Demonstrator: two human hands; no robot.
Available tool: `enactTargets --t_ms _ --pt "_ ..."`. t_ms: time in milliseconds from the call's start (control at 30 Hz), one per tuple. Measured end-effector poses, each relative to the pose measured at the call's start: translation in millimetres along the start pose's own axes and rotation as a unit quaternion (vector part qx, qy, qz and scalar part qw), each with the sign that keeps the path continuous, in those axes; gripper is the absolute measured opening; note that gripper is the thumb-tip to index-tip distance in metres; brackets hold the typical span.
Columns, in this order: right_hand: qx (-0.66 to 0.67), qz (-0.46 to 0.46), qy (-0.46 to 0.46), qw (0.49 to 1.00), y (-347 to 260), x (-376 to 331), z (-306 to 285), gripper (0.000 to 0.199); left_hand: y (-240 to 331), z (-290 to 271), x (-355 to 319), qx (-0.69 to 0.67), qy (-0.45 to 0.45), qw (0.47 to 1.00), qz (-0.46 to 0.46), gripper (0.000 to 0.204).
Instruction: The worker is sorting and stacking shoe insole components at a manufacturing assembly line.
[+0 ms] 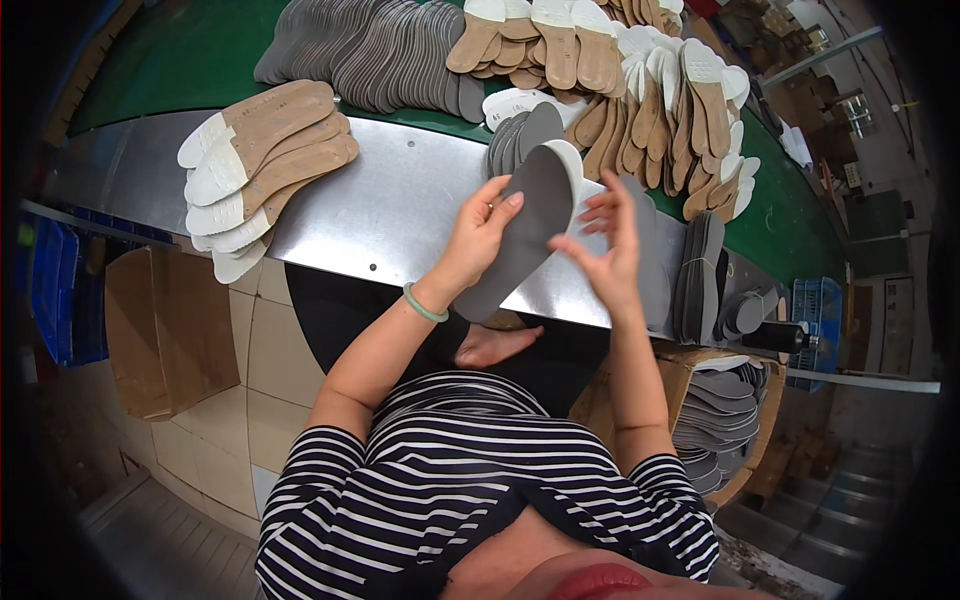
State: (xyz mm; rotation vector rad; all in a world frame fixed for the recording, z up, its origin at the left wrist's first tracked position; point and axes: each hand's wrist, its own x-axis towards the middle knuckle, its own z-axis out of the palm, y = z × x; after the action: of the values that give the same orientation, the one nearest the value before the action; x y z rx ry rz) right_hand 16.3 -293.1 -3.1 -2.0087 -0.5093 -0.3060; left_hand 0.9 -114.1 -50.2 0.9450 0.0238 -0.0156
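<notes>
My left hand [474, 238] grips a grey insole [528, 225] by its left edge, the thumb lying on the grey face. A white layer shows along the insole's upper right rim. My right hand [608, 248] is just right of it, fingers spread, with nothing visible in it; whether a fingertip touches the rim I cannot tell. Beyond the held insole, a few grey insoles [507, 140] lie fanned out. Partly behind my right hand, more grey pieces [652, 250] rest on the metal table edge [390, 200].
Overlapping brown-and-white insole boards [270, 150] lie at the left. Rows of grey insoles [370, 50] and more brown-and-white boards [650, 110] cover the green surface [170, 60]. Banded grey insoles [700, 270] and a black cylinder [773, 337] sit right, above a cardboard box [765, 430].
</notes>
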Motion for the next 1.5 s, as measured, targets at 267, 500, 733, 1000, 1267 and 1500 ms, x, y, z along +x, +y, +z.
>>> enactTargets --t_ms 267,500,733,1000,1267,1500 --pt "0.274 0.146 -0.014 0.95 21.0 -12.0 27.5 0.052 -18.4 3.4 -7.1 0.11 0.04 0.989 0.092 0.026" --pt "0.323 0.167 -0.054 0.93 12.9 -13.3 16.9 0.016 -12.7 11.0 -14.8 0.168 -0.009 0.981 0.099 0.026" --pt "0.336 0.208 -0.058 0.917 17.6 -23.0 7.1 0.017 -25.0 -13.4 -9.8 0.09 -0.014 0.995 -0.046 0.02" --pt "0.268 0.207 -0.094 0.936 16.1 -36.6 1.2 0.016 2.1 22.3 14.2 0.217 -0.045 0.97 0.098 0.011" --pt "0.187 0.193 -0.011 0.963 58.4 -6.2 -24.2 0.02 25.2 22.5 101.6 0.291 -0.037 0.95 0.104 0.027" --pt "-0.324 0.161 0.092 0.928 135.6 -17.5 -64.9 0.053 34.8 -27.2 146.2 0.507 0.028 0.805 0.307 0.038"
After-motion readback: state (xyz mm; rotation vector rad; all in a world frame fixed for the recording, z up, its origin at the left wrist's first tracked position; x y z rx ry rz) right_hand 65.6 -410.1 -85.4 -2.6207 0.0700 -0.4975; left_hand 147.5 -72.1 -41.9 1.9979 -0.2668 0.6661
